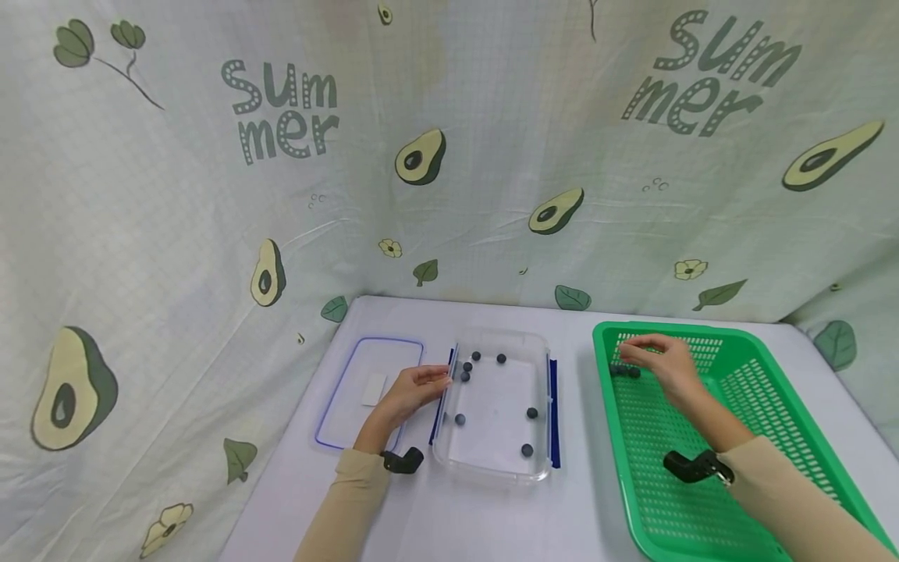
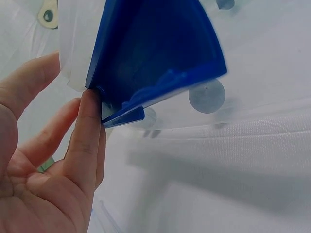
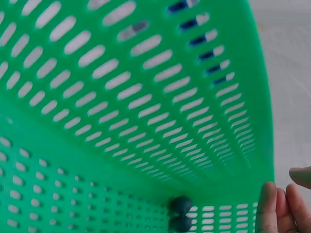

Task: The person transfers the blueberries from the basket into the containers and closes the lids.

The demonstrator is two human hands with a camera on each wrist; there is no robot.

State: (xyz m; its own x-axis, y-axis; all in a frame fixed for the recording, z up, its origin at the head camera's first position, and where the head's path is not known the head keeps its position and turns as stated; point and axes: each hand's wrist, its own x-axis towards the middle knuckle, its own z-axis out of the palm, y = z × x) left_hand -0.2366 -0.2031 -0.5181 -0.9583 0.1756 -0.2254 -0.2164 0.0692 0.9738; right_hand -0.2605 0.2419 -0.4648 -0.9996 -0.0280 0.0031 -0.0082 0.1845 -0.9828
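Note:
A clear plastic container (image 1: 492,460) with blue side latches stands at the table's middle, with several dark balls (image 1: 531,413) scattered in it. My left hand (image 1: 437,379) reaches its left edge with straight fingers (image 2: 90,131) that touch the raised blue latch (image 2: 155,53); one ball (image 2: 206,95) shows through the clear wall. My right hand (image 1: 635,351) is inside the green basket (image 1: 765,390) at the right, fingers relaxed and holding nothing, just above two dark balls (image 1: 625,372). Those two balls (image 3: 181,213) lie in the basket's corner, left of my fingertips (image 3: 269,206).
The container's clear lid (image 1: 337,406) with a blue rim lies flat to the left of my left hand, a small white patch (image 1: 373,389) on it. An avocado-print cloth (image 1: 421,156) walls the table at the back and both sides.

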